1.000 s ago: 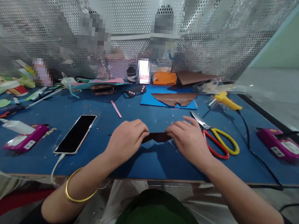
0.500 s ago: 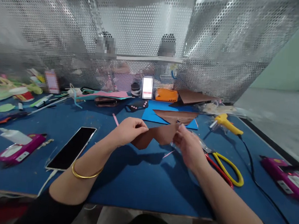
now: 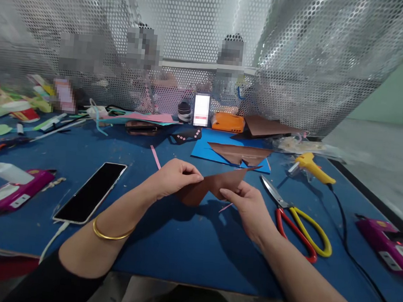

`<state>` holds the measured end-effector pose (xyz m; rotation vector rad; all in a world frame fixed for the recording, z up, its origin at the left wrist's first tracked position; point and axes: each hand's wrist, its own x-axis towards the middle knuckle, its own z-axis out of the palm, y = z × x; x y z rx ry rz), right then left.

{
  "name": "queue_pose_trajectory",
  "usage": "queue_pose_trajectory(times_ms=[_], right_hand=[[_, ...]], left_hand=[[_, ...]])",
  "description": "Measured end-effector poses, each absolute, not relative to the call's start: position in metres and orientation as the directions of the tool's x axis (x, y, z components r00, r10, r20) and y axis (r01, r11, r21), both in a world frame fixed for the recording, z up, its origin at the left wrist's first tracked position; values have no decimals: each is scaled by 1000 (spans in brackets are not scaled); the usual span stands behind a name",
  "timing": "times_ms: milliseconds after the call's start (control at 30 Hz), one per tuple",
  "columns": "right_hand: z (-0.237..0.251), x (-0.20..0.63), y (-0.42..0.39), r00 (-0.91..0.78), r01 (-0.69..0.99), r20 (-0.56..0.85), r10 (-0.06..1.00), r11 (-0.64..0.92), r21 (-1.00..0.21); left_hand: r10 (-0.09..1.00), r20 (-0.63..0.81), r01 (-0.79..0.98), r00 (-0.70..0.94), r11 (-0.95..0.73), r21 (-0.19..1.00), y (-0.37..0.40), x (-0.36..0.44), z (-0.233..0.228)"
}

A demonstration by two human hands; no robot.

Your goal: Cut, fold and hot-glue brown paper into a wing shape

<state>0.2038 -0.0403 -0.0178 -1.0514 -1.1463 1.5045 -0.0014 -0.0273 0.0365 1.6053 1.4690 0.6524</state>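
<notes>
A cut piece of brown paper (image 3: 225,180) with a notch in its lower edge is held up above the blue table. My left hand (image 3: 176,179) pinches its left part between thumb and fingers. My right hand (image 3: 251,204) grips the right part, thumb in front and fingers behind. Just beyond lies another brown paper piece (image 3: 240,153) with a small notch, on a blue sheet (image 3: 201,148). Scissors (image 3: 283,205) with one red and one yellow handle lie to the right of my right hand. A thin pink strip (image 3: 225,208) lies below the held paper.
A phone (image 3: 90,193) with a cable lies at left, near a purple power strip (image 3: 16,191). At right are a yellow glue gun (image 3: 315,168) and another purple power strip (image 3: 389,245). A lit phone (image 3: 201,109) and an orange packet (image 3: 228,122) stand before a perforated metal screen (image 3: 195,23).
My right hand has shifted its hold lower on the brown paper, its thumb now on the front face. The left hand keeps its pinch. The view has shifted slightly.
</notes>
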Motion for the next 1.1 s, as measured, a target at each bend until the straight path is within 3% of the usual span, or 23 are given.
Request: queue_pose_trajectory(times_ms=[200,567,667,767,833,867,933,967,1000,1033,1100], right_hand=[[-17,206,-41,-278,-133,-115,954,-156,-979],[-19,205,-40,-222,-16,-68,973,-73,-997],[-19,212,-38,-125,93,-9,992,2,-996],[-14,225,-40,124,245,125,984,92,-965],[-8,232,-47,220,456,377,900,247,-855],[-6,234,-53,175,593,541,822,351,-725],[-4,236,-67,-104,777,765,635,532,-336],[-6,236,-75,-263,784,784,562,598,-165],[-10,235,-84,-380,756,763,523,651,-69],[-15,235,-93,-451,724,739,501,689,-25],[-28,236,-110,-493,689,714,496,725,-28]], left_hand=[[969,-166,538,183,42,842,-28,-1,32],[971,-98,579,219,-48,814,-27,-6,26],[976,1,614,217,-137,778,-26,-5,28],[966,159,670,203,-256,697,-32,-2,32],[945,255,703,206,-324,633,-42,2,33],[928,300,718,222,-364,593,-50,4,32],[879,379,737,289,-457,497,-70,8,27],[787,484,757,384,-568,323,-81,10,22],[692,558,763,457,-628,153,-93,12,17],[617,607,762,501,-647,28,-105,14,11],[515,645,731,565,-674,-103,-128,18,-2]])
